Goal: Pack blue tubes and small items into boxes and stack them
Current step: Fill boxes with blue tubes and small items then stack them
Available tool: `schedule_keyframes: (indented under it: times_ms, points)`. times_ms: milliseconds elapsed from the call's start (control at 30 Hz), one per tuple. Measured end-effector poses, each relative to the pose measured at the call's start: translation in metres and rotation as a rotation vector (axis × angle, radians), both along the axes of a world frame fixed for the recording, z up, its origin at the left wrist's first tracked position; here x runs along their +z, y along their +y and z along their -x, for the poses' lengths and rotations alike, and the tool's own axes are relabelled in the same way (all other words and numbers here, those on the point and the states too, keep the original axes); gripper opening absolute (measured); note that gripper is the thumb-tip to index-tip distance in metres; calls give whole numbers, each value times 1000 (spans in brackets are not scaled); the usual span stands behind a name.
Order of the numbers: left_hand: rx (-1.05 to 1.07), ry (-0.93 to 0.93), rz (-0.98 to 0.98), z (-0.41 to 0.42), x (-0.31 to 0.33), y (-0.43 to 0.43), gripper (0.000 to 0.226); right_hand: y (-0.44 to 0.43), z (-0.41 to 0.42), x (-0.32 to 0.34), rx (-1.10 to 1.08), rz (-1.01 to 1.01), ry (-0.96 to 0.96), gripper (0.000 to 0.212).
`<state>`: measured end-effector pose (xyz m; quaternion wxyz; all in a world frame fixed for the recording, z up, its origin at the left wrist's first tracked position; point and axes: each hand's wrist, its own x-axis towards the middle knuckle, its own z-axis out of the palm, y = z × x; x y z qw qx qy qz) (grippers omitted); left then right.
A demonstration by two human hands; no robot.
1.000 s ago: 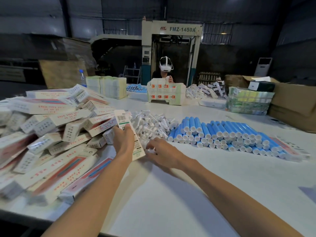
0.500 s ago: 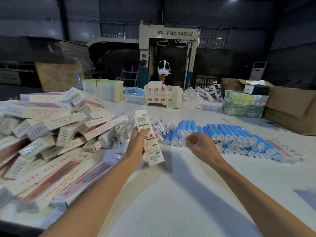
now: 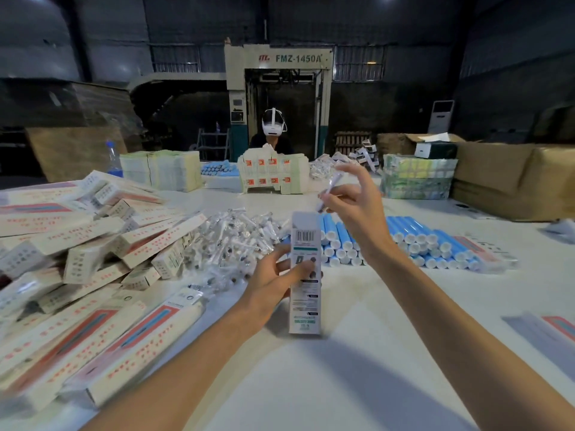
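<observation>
My left hand (image 3: 273, 283) grips a white carton (image 3: 305, 275) with a barcode, held upright with its open top flap toward the far side. Just above that opening my right hand (image 3: 351, 203) pinches a small clear-wrapped item (image 3: 329, 189), raised off the table. Blue tubes (image 3: 413, 241) with white caps lie in rows behind the carton and my right forearm. A heap of small clear-wrapped items (image 3: 236, 237) lies left of the tubes. Packed cartons (image 3: 93, 259) are piled on the left.
The white table (image 3: 342, 384) runs toward me. A person in a white headset (image 3: 273, 126) sits across it behind stacked cartons (image 3: 270, 177). Paper stacks (image 3: 161, 171), a water bottle (image 3: 113, 160), a wrapped bundle (image 3: 417, 177) and brown cardboard boxes (image 3: 513, 178) line the far edge.
My right hand left the tubes and rose with a small wrapped item above the carton. My left hand swung the carton upright and toward the centre.
</observation>
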<state>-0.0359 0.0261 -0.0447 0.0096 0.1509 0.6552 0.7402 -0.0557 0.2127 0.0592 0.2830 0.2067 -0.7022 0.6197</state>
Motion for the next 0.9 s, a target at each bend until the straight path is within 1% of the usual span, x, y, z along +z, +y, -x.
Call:
schedule_keyframes:
  times_ms: [200, 300, 400, 433, 500, 533, 633, 667, 767, 833, 900]
  points:
    - [0, -6, -17, -4, 4, 1, 55, -21, 5, 4, 9, -295, -24, 38]
    - [1, -1, -3, -4, 3, 1, 52, -26, 5, 2, -55, -380, -9, 26]
    - [15, 2, -13, -4, 3, 1, 51, -24, 3, -1, -32, -515, -10, 10]
    - [18, 5, -14, -4, 3, 0, 50, -22, 2, -5, -29, -579, -8, 9]
    - [30, 18, -6, -3, 3, -1, 46, -17, 0, -18, -52, -647, -3, 17]
    - [38, 29, 1, -2, 3, -2, 45, -15, -2, -24, -67, -609, -5, 19]
    - [60, 65, 11, -1, 1, -4, 41, -6, -10, -42, -96, -325, -50, 21]
    - [59, 74, 12, 0, 1, -5, 41, -4, -13, -48, -82, -265, -91, 25]
    - [53, 89, -14, 0, 3, -4, 46, -3, -17, -69, 85, -200, -193, 39]
    - [71, 109, -8, 0, 4, -3, 55, -7, -17, -82, 161, -172, -183, 43]
    - [64, 152, 7, 1, 6, -4, 68, -9, -15, -86, 176, -138, -164, 43]
